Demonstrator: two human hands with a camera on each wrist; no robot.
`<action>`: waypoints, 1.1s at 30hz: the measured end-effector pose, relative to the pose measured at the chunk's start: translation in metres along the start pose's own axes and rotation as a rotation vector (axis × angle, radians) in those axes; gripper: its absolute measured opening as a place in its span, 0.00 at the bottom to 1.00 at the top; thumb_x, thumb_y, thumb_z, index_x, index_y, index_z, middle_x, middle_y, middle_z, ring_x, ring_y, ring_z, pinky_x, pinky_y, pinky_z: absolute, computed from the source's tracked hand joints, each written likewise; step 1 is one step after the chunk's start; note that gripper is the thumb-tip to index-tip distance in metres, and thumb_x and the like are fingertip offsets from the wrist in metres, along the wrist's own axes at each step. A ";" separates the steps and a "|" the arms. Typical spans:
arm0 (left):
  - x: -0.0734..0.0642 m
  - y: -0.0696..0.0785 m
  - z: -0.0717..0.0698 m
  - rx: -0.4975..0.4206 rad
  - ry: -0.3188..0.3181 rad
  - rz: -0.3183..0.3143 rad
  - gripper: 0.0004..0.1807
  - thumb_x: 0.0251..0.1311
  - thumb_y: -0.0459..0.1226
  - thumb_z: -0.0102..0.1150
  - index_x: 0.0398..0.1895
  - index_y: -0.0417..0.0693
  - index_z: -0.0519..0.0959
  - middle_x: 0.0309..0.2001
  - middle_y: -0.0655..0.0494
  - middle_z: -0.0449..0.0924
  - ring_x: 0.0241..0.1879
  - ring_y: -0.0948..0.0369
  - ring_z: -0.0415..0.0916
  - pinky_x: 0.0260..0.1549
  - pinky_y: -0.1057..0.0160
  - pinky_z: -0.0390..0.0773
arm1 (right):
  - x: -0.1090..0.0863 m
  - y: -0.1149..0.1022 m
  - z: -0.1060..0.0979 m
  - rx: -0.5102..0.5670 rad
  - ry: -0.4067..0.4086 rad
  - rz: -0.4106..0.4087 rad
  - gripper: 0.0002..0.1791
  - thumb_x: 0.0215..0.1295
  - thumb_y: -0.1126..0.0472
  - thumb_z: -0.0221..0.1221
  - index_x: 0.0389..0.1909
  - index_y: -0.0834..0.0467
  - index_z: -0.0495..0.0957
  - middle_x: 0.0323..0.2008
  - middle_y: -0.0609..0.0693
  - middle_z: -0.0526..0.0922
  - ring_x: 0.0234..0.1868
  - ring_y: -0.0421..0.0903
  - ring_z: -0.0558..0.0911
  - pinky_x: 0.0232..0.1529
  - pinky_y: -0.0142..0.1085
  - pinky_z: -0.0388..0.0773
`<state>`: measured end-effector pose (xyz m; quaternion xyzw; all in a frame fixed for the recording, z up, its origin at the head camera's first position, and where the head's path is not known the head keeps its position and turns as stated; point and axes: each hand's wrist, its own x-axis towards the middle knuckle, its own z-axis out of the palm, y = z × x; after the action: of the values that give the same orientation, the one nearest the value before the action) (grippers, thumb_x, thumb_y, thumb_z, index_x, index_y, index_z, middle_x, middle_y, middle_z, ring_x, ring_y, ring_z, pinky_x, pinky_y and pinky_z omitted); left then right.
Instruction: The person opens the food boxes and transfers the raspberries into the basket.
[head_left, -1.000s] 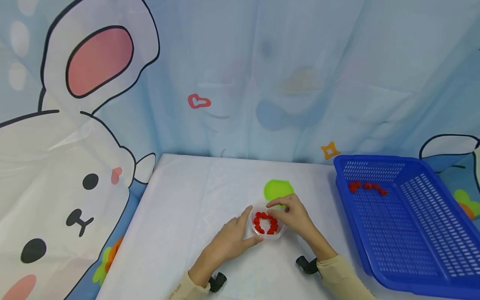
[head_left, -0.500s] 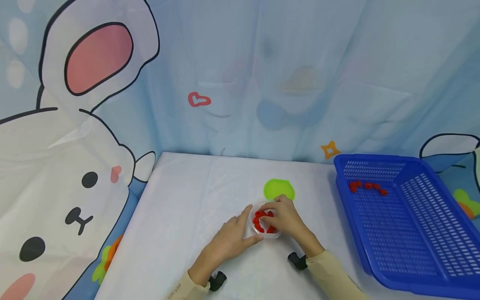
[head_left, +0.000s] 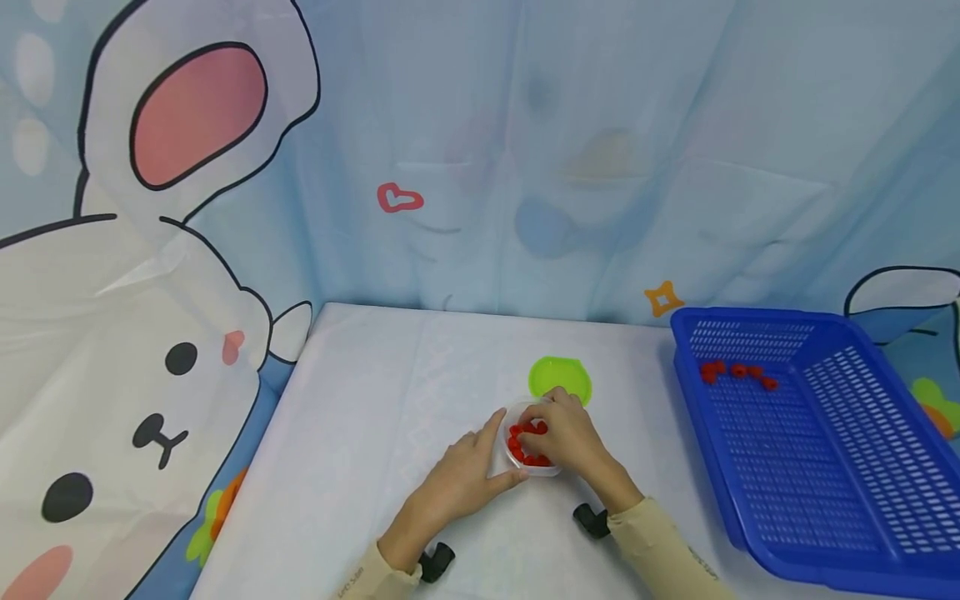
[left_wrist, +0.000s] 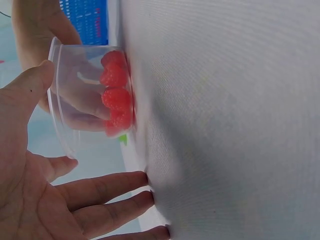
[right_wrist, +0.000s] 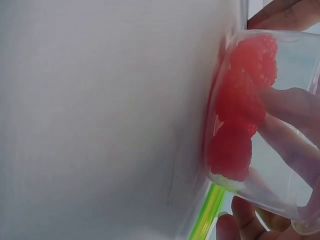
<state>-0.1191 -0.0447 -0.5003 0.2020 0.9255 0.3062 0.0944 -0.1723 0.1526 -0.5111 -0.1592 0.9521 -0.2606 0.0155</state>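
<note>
A clear plastic cup (left_wrist: 87,56) stands upright on the white cloth, with several red raspberries (left_wrist: 117,99) in its bottom. My left hand (head_left: 465,477) holds the cup by its rim, thumb on the near side and index finger on the far side. Its other fingers spread down to the cloth in the left wrist view. My right hand (head_left: 568,435) reaches over the rim, and its thumb and index finger pinch a raspberry (right_wrist: 240,100) inside. Part of the ring of fruit is hidden under that hand in the head view.
A bright green lid (head_left: 558,375) lies just behind the cup. To the right, a blue slotted basket (head_left: 795,467) holds several more raspberries (head_left: 738,371) in its back left corner. A printed curtain (head_left: 480,150) hangs behind the table.
My right hand has moved down and left, from above the cup's right rim into it. Raspberries now sit in the gap at the near side of the ring. My left hand has stayed put.
</note>
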 end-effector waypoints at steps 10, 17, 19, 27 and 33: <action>0.000 0.002 0.000 0.009 -0.006 -0.008 0.51 0.62 0.62 0.60 0.79 0.47 0.52 0.60 0.40 0.76 0.55 0.46 0.77 0.51 0.47 0.78 | -0.006 0.004 -0.008 0.072 0.046 -0.057 0.05 0.52 0.61 0.74 0.29 0.51 0.87 0.41 0.54 0.77 0.47 0.54 0.74 0.42 0.49 0.74; 0.000 0.001 0.001 0.021 -0.005 -0.014 0.51 0.62 0.62 0.60 0.79 0.47 0.52 0.59 0.40 0.76 0.54 0.47 0.78 0.50 0.47 0.78 | -0.010 0.013 -0.010 0.150 0.093 -0.106 0.07 0.53 0.63 0.74 0.28 0.50 0.86 0.43 0.54 0.76 0.50 0.53 0.73 0.47 0.51 0.73; 0.000 0.001 0.001 0.022 -0.002 -0.014 0.51 0.61 0.62 0.61 0.79 0.47 0.53 0.58 0.40 0.77 0.52 0.47 0.78 0.49 0.48 0.79 | -0.012 0.015 -0.011 0.175 0.112 -0.126 0.08 0.53 0.64 0.74 0.28 0.50 0.85 0.43 0.54 0.76 0.51 0.54 0.73 0.48 0.53 0.72; 0.000 0.000 0.002 0.004 0.003 -0.013 0.51 0.61 0.61 0.63 0.79 0.47 0.53 0.57 0.39 0.77 0.52 0.46 0.79 0.48 0.48 0.80 | -0.020 0.021 -0.020 0.271 0.141 -0.108 0.07 0.54 0.64 0.73 0.30 0.50 0.85 0.45 0.54 0.75 0.51 0.54 0.72 0.45 0.51 0.74; 0.001 0.000 0.003 -0.008 -0.001 -0.017 0.51 0.60 0.60 0.64 0.79 0.47 0.54 0.57 0.39 0.77 0.51 0.46 0.79 0.45 0.47 0.81 | -0.025 0.021 -0.033 0.325 0.156 -0.091 0.07 0.56 0.66 0.71 0.31 0.51 0.85 0.46 0.54 0.75 0.49 0.52 0.71 0.43 0.51 0.73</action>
<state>-0.1192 -0.0429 -0.5026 0.1938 0.9259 0.3090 0.0985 -0.1581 0.1934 -0.4945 -0.1769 0.8876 -0.4230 -0.0446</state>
